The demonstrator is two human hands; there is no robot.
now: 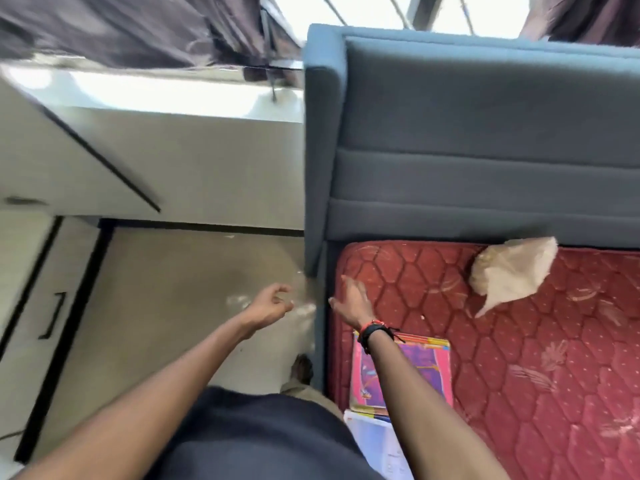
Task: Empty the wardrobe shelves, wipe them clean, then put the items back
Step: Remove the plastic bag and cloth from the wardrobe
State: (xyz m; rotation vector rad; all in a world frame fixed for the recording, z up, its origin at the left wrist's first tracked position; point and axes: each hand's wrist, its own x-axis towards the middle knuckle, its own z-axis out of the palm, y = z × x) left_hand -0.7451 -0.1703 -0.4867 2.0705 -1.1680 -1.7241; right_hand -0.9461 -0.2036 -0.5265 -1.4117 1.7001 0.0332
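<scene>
left grip (272, 306): loosely curled, empty. right grip (353, 299): fingers spread, empty, above red quilted mattress (554, 375) edge; crumpled white cloth (512, 271) well to its right.

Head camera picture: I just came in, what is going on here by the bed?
A person stands beside a bed with a red mattress and a blue headboard. Both hands reach forward and hold nothing. The left hand is over the floor, fingers loosely curled. The right hand is open above the mattress edge. A pink book and a crumpled white cloth or bag lie on the mattress.
</scene>
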